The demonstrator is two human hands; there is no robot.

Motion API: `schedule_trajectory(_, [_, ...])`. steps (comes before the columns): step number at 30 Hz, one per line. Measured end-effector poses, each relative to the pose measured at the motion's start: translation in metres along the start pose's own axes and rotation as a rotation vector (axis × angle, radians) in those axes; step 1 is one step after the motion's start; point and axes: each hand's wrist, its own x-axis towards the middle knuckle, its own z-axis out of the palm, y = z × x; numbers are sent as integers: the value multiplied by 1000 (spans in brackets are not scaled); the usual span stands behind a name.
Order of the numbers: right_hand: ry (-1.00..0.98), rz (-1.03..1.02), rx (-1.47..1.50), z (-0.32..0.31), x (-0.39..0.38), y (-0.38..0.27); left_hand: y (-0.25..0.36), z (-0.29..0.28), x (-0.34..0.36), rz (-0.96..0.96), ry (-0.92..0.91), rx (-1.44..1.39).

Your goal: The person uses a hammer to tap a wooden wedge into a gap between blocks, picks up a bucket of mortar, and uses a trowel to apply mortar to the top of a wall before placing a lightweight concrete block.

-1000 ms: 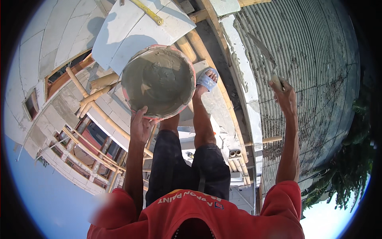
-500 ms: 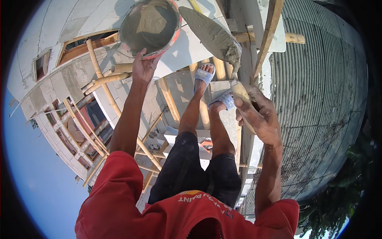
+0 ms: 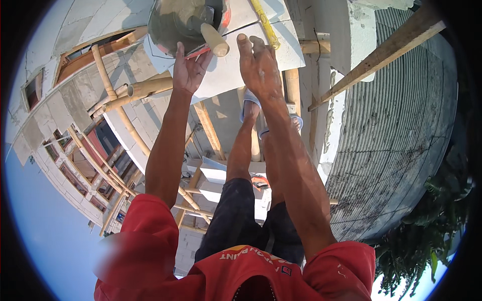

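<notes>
At the top left of centre is a mortar bucket with a reddish rim and grey mortar inside. My left hand grips its near side, thumb up against the rim and fingers partly hidden. A trowel rests in the bucket, its blade in the mortar and its pale wooden handle sticking out over the near rim. Just right of that handle is my right hand, holding nothing, thumb and forefinger stretched forward and apart. Beneath both hands lies a white block surface. A long yellow tool lies on it beyond my right hand.
My sandalled feet stand on bamboo poles below. Bamboo scaffolding runs along the left, beside a block wall with window frames. A slanting timber crosses on the right, above a corrugated roof. An orange-red object lies lower down.
The mortar-coated trowel has gone from my right hand into the bucket. My right hand has moved up and left and let go of it. My left hand stays at the bucket.
</notes>
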Motion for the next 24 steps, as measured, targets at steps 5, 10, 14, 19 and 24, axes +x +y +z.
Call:
schedule_trajectory(5, [239,-190,-396,-8,63,81,1,12,-43,47,136,112])
schedule_trajectory(10, [-28,-222,-664,-3,120,112,-10,-113,-52,172,773,665])
schedule_trajectory(14, [122,-363,-598,0,125,109,8,-212,-56,160,836,1099])
schedule_trajectory(19, [243,-681,-438,-19,133,159,1,-236,-18,-104,686,865])
schedule_trajectory(24, [93,-19,48,2,64,196,1,-250,-21,-83,453,692])
